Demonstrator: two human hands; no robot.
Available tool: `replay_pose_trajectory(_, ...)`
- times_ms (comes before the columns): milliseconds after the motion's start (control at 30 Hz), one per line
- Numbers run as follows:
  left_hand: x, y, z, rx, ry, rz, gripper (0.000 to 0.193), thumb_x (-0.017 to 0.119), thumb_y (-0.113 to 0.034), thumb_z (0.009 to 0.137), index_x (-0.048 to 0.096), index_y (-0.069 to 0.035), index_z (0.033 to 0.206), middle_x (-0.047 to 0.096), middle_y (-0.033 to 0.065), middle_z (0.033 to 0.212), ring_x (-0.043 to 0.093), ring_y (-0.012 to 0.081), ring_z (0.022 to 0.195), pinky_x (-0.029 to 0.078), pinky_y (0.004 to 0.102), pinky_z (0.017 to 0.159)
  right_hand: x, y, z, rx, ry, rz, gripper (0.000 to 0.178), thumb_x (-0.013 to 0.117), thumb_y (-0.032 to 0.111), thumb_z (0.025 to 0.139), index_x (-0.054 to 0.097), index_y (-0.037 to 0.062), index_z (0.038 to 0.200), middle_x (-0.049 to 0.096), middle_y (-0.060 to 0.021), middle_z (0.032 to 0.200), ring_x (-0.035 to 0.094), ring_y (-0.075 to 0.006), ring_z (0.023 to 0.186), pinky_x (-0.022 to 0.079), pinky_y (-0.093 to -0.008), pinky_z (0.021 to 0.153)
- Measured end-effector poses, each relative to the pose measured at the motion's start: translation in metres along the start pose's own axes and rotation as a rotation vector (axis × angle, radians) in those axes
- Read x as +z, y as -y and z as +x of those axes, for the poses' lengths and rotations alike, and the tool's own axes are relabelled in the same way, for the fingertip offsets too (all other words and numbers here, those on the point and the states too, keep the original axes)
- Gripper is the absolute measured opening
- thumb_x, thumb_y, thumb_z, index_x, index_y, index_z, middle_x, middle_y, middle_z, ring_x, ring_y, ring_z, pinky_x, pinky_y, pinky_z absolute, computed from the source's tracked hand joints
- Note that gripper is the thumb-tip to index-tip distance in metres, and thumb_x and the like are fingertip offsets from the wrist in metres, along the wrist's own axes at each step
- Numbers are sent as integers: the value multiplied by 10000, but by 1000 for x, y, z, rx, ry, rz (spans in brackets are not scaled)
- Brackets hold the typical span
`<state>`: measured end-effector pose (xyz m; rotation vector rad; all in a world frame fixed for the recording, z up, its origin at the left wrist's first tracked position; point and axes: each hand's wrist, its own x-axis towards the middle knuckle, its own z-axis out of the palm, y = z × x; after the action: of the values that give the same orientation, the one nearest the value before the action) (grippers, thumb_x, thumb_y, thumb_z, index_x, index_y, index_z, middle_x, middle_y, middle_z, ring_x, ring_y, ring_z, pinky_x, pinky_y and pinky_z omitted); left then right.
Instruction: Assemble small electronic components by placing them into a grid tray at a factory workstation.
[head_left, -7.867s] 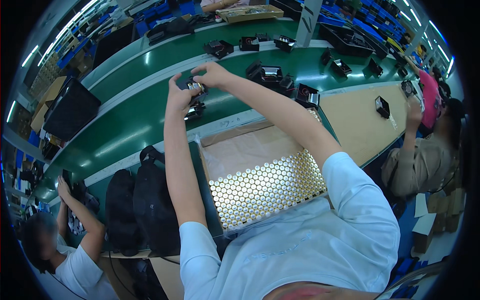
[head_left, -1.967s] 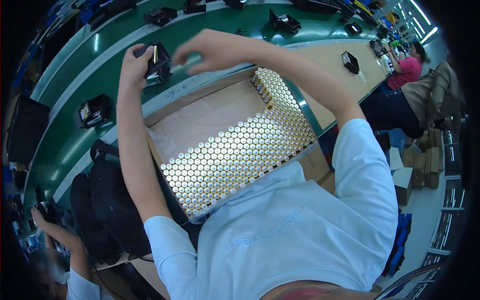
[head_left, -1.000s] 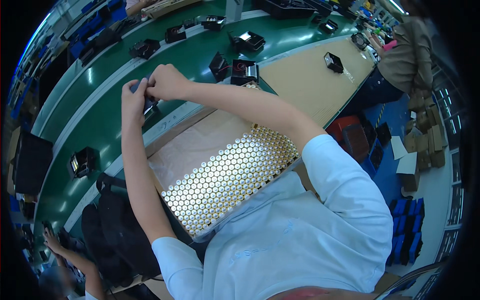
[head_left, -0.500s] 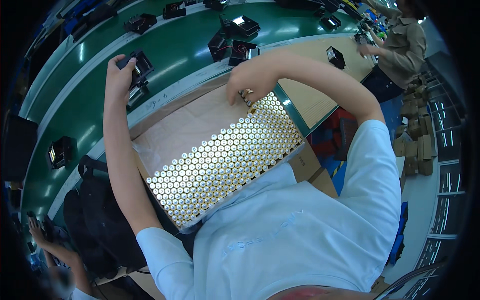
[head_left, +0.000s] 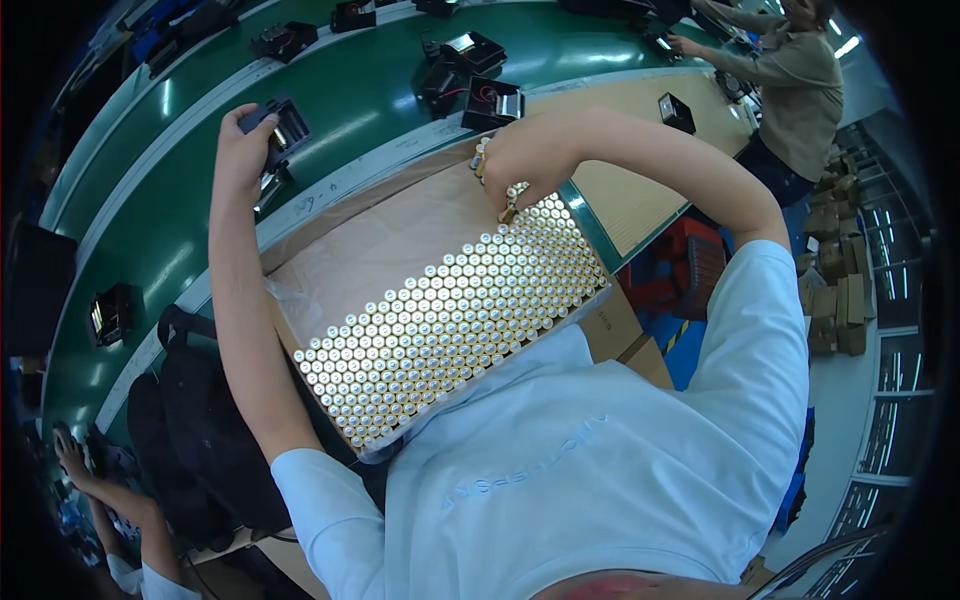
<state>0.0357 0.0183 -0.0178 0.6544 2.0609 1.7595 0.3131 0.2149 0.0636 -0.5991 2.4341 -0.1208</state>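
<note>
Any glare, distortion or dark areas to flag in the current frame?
Head view: bright glare across the batteries, paler streaks on the green work surface; same head view: fisheye bending along the near pale rail, with corners falling to black.

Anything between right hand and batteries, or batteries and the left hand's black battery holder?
Nothing visible blocks the right hand, which is down at the batteries. Toward the black battery holder in the left hand, the carton's far wall lies between, seemingly low.
</note>
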Motion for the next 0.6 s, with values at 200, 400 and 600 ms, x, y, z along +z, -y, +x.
replay_pose_trajectory(200,5,-16,-13,-87,36,-181,511,609,-30,862,427,35,1335,547,247,1165,620,262,959,552,324,800,-35,-12,35,50,-789,192,194,746,107,797,761,59,985,726,-68,887,559,-228,615,473,-317,610)
replay_pose_trajectory(400,0,-11,-7,-100,129,-388,604,639,-55,881,339,-1,1403,496,260,1219,585,296,1042,536,386,869,-49,-20,136,132,-1255,-87,155,742,109,821,749,31,955,702,-61,930,576,-194,660,482,-300,625)
replay_pose_trajectory(600,2,-7,-13,-83,93,-380,699,712,-29,820,327,-1,1403,500,273,1209,609,313,1002,557,392,834,-47,-17,144,134,-1167,-15,156,730,88,810,736,36,957,673,-71,1040,600,-202,713,488,-304,663)
